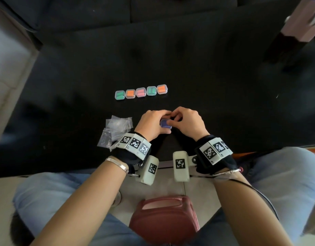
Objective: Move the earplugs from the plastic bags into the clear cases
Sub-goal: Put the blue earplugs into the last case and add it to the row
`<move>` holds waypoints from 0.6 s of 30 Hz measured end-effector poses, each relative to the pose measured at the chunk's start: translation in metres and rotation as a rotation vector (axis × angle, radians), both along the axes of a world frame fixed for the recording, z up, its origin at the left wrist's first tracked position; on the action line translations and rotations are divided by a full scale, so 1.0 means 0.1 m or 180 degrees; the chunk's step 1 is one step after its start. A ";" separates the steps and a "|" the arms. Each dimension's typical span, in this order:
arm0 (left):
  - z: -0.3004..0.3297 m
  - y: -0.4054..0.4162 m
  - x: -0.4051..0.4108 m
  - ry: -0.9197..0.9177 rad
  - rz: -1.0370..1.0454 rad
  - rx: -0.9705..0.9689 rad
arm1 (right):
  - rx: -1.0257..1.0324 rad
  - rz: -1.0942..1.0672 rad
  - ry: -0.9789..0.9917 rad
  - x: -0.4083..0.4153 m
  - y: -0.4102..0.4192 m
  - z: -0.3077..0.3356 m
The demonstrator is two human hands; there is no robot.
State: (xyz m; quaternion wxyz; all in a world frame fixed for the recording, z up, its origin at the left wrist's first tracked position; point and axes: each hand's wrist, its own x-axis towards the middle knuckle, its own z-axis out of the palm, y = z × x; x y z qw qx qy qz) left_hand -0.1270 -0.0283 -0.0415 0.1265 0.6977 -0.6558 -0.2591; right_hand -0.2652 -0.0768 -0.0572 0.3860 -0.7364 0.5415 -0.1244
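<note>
Head view: both hands meet at the centre of the frame, the left hand (pixel 152 124) cupped around a small clear case (pixel 165 123) with purple earplugs inside, the right hand (pixel 187 122) pinching at its near edge with thumb and fingertips; whether the lid is shut I cannot tell. Such a case looks light, stiff and smooth, likely to slip, so it is best held by its side walls; the foam plugs should be soft and squashable. Five filled cases (pixel 141 92) stand in a row above the hands. Empty-looking plastic bags (pixel 116 129), thin and crinkly, lie heaped at centre left. The dark table (pixel 224 103) is matte and flat, with floor tiles at left.
</note>
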 end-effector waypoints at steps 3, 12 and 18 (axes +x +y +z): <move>-0.02 0.03 0.01 -0.0139 -0.0011 -0.0194 | -0.0008 0.0081 0.0165 0.01 -0.01 0.03; -0.04 -0.01 0.07 0.0217 0.0108 -0.0240 | -0.0034 0.0772 -0.0356 -0.05 -0.01 0.04; 0.06 -0.18 0.33 0.0428 0.0370 -0.0470 | -0.0517 0.0804 0.0545 0.03 -0.32 0.07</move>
